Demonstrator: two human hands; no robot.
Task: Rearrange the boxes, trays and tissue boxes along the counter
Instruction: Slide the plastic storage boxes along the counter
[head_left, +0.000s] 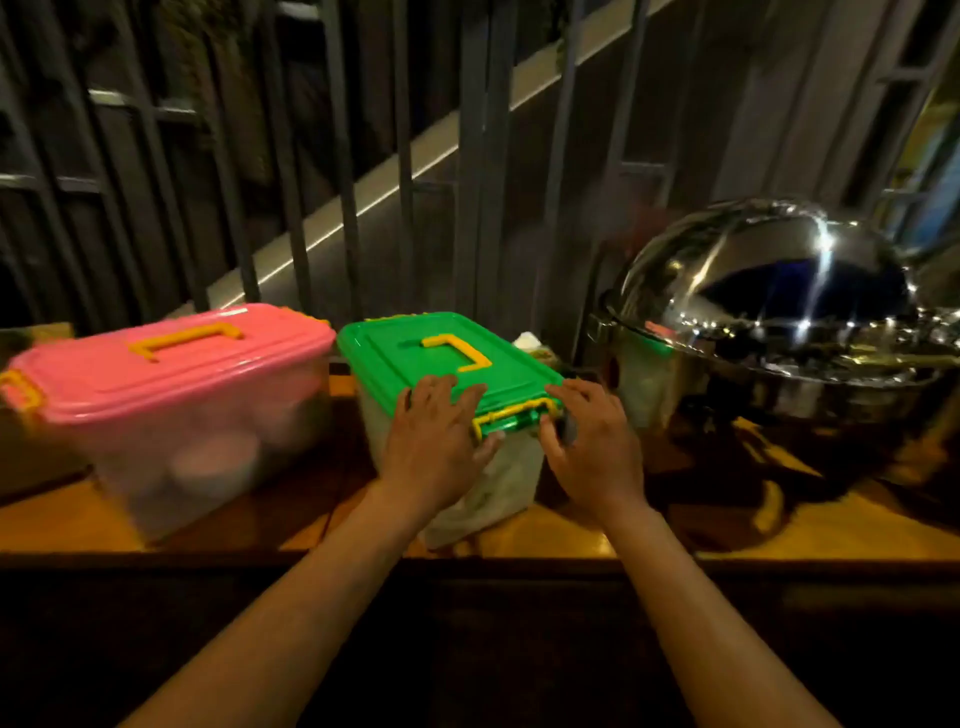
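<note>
A clear plastic box with a green lid (415, 353) and yellow handle stands mid-counter. My left hand (436, 441) lies on the lid's near left corner, its thumb curled under the yellow latch. My right hand (592, 447) grips the box's near right corner beside the same latch. To the left stands a larger clear box with a pink lid (171, 364), yellow handle and latches, with pale bowls showing inside. Both boxes rest on the wooden counter (571, 535). No tissue box or tray is plainly visible.
A shiny steel chafing dish with a domed lid (779, 312) stands close on the right. Something small and pale (530, 343) sits behind the green-lidded box. Dark metal bars (343, 156) run behind the counter. The counter's dark front edge lies below my forearms.
</note>
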